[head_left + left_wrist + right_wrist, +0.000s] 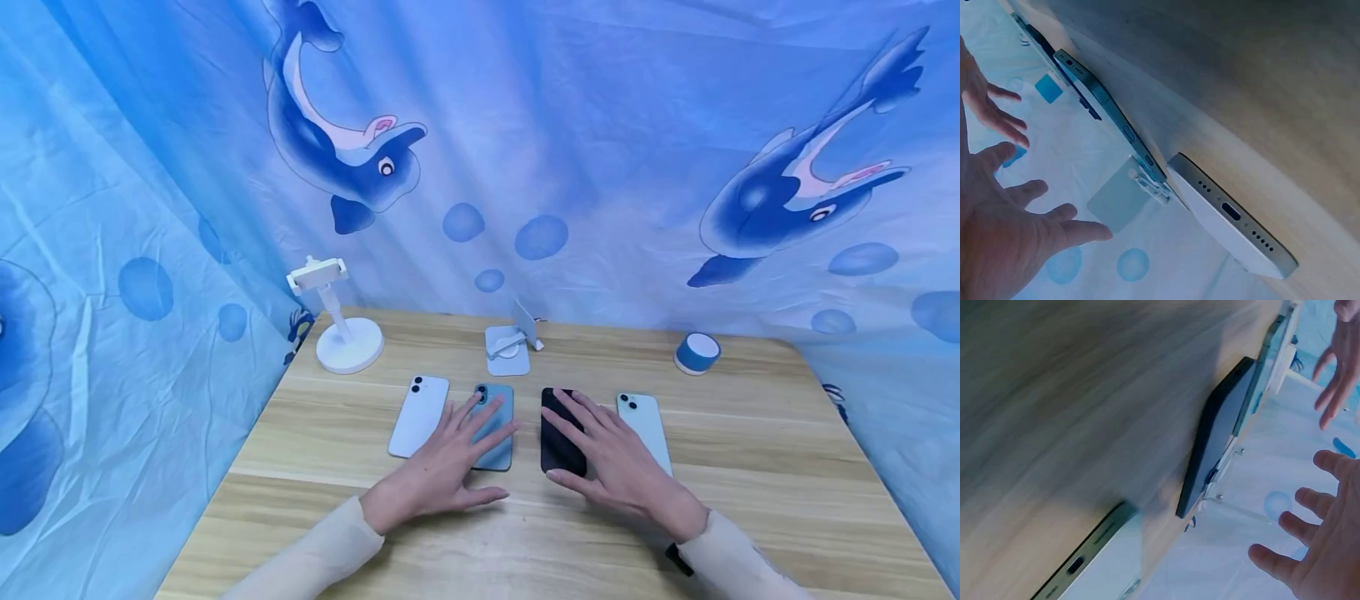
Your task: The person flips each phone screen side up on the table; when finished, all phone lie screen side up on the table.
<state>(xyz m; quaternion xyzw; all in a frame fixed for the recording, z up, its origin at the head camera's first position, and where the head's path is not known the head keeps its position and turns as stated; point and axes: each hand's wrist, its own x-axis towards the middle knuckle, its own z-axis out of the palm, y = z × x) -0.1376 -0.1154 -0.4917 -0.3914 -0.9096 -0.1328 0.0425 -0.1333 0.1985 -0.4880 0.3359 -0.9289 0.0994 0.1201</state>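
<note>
Pale-sleeved left hand (pixel 441 468), fingers spread, hovers over a teal rectangular phone (pixel 498 457); the right hand (pixel 619 463), likewise spread, over a glossy black phone (pixel 561 450). A white phone (pixel 420 418) and pale-mint phone (pixel 648 425) flank both on a woodgrain table (pixel 765 483).

Under the left hand (pixel 442 467), a blue phone (pixel 496 456), smooth on the back, with a metal-looking side. Just left of that hand, a smooth white phone (pixel 417 418). Under the right hand (pixel 624 460), a black phone (pixel 559 451), shiny like glass. Below both hands, a table (pixel 517 542) of smooth, stripy wood. Past the left hand, a white stand (pixel 349 357) like smooth plastic; past both, a wrinkly cloth curtain (pixel 600 108).
</note>
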